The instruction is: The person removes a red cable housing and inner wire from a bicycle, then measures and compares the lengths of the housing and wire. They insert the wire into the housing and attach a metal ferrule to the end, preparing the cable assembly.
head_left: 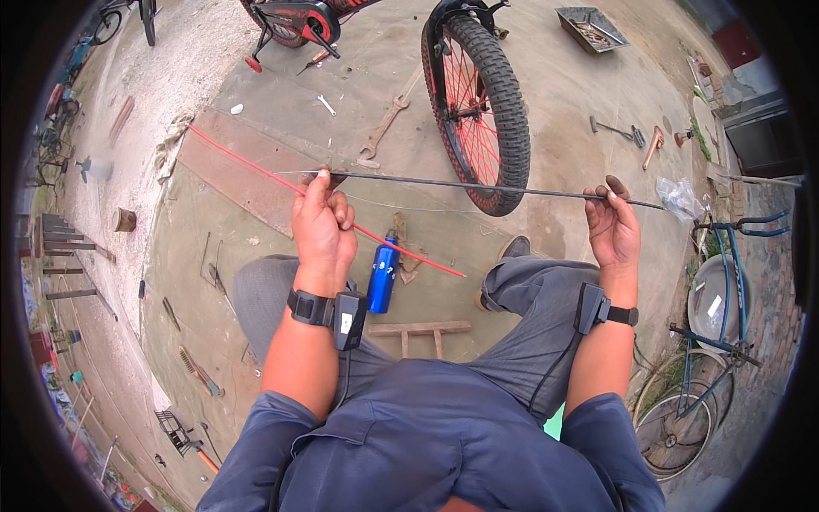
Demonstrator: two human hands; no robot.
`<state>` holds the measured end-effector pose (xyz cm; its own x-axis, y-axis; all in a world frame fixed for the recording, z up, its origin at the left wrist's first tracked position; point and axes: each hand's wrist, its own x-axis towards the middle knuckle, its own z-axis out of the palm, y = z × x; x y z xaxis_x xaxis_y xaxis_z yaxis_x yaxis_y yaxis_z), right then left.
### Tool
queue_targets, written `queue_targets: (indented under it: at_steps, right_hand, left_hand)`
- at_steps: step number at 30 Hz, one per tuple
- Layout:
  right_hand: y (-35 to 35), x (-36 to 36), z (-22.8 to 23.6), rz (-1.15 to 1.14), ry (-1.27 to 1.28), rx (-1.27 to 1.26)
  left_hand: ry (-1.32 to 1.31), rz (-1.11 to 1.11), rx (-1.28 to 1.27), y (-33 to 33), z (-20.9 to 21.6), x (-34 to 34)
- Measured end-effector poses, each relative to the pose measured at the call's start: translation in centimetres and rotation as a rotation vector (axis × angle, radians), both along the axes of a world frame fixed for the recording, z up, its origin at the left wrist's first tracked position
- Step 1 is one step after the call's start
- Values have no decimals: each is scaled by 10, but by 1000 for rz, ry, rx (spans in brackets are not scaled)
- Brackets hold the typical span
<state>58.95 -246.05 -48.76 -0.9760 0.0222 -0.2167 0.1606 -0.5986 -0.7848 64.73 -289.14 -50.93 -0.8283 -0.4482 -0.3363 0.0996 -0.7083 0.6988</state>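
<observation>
A thin black cable housing (478, 184) stretches nearly straight between my two hands, in front of the bicycle's front wheel (486, 111). My left hand (322, 224) pinches its left end, where a bare thin wire pokes out. A red cable housing (235, 158) also runs through the left hand's fingers, slanting from upper left down to lower right. Near its other end, the black housing is gripped in the fingertips of my right hand (612, 229), its tip extending past them. A fine wire also curves below the black housing. Beneath the red housing stands a blue bottle (383, 277).
Beyond lie a large wrench (386, 128), a small wrench (327, 105), a metal tray (591, 31) of parts and a hammer (653, 147). A wooden stool (418, 328) is between my legs. A brush (198, 369) lies left; a blue bicycle frame (725, 290) stands right.
</observation>
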Motion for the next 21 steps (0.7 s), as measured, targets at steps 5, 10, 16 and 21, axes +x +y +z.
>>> queue_targets:
  at_steps: [5,10,16,21]
  right_hand:
    - [3,-1,-3,27,14,73]
    - [-1,-1,-1,28,-8,140]
    - [-4,0,1,17,-45,238]
    - [-9,1,5,25,-83,348]
  left_hand:
    - [12,-5,0,1,4,0]
    - [22,-26,-2,1,3,2]
    - [24,-36,-13,2,3,1]
    - [2,-29,-35,3,1,0]
